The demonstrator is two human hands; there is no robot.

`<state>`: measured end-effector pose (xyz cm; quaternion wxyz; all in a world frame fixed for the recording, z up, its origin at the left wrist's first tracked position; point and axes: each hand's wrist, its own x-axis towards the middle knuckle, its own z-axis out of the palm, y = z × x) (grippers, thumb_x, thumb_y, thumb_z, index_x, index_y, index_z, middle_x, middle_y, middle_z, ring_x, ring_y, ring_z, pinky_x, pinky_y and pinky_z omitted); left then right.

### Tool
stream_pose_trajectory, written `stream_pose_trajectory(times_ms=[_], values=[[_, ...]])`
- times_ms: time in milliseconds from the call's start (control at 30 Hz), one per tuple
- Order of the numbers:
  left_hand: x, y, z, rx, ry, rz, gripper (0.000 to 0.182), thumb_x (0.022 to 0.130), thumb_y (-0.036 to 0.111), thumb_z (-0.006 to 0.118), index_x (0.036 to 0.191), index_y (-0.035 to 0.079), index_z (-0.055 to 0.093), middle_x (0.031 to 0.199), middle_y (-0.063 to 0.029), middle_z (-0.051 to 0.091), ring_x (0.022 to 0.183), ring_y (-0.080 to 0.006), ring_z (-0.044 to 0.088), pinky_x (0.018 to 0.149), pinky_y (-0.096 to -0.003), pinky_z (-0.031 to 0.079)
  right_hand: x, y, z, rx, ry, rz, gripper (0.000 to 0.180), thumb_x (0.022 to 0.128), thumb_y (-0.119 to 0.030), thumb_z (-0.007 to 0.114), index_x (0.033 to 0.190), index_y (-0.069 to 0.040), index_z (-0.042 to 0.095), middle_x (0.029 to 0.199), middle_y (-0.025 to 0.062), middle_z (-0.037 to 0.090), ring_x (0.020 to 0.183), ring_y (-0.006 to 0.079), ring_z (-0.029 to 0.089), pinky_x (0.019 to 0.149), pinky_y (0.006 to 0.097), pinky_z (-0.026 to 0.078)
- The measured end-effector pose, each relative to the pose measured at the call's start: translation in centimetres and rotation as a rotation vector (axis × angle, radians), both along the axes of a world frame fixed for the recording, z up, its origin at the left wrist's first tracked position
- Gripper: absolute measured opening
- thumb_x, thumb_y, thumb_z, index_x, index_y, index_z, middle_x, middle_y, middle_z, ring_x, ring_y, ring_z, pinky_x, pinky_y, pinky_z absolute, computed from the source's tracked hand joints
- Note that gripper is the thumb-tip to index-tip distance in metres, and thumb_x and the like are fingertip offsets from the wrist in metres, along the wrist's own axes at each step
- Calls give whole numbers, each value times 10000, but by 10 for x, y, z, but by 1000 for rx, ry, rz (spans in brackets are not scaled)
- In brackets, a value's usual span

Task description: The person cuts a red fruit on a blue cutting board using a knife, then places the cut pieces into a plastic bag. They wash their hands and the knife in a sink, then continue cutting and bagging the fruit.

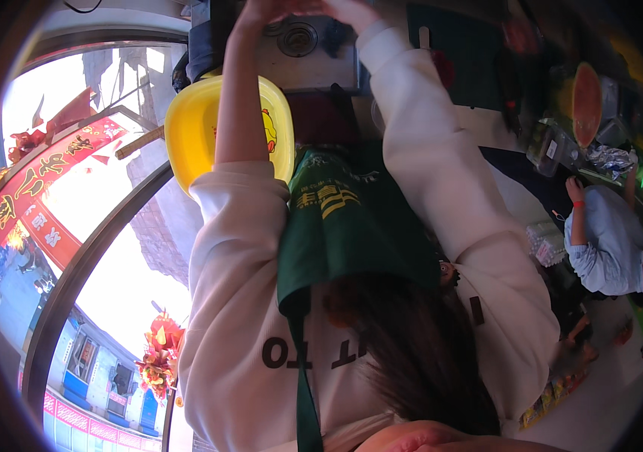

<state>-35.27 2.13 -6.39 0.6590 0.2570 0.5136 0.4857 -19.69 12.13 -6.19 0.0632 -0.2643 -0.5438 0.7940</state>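
My left hand [270, 7] and my right hand [335, 7] meet at the top edge of the view, partly cut off and blurred. Whether anything lies between them is hidden. Below them is a metal sink [321, 70] with a round drain strainer [297, 39]. A yellow plastic basin [191, 130] with a cartoon duck shows under my left forearm. My white sleeves are pushed back, the left one further up than the right. A green apron [355, 231] with yellow printing hangs in front of me.
A dark green board or mat [462, 68] lies right of the sink. Further right are a cut watermelon half [586, 104], clear plastic containers [550, 148] and crumpled foil [609, 160]. A person in light blue [609, 243] works there. A window frame [89, 243] stands left.
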Motion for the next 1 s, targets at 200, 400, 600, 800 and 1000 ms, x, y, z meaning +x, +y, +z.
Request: stream_pose_trajectory(times_ms=[200,400,600,800,1000], values=[[74,-29,-74,-367,1547,-95,358,779,220,606,1121,115,605,1100,-147,607,1020,-315,600,812,-411,511,49,-72,-121,832,-587,9,204,672,-150,636,853,-76,691,856,189,654,858,327,640,736,411,509],[49,-12,-102,-298,1606,-180,353,735,225,675,1055,90,616,1203,-162,534,1107,-386,515,916,-446,448,29,-70,-108,979,-575,26,160,641,-139,645,785,-95,696,822,172,659,837,334,634,766,438,498],[52,-11,-89,-180,1548,158,383,705,326,694,1016,107,653,1065,-165,636,999,-337,604,887,-403,470,21,-66,-80,1009,-310,-244,56,676,-131,627,724,-114,652,809,136,658,802,344,624,748,435,497],[39,-5,-69,-230,1516,-147,506,674,342,721,1127,146,611,1046,-176,636,971,-321,619,869,-398,487,25,-55,-58,930,-327,-231,176,664,-186,662,781,-57,641,851,203,646,823,376,616,762,434,498],[36,-6,-41,-225,806,-225,264,850,292,593,1026,96,621,947,-90,668,973,-237,617,766,-414,510,21,-49,-32,906,-413,-304,288,725,-343,661,762,-58,659,734,141,664,751,274,663,722,397,517]])
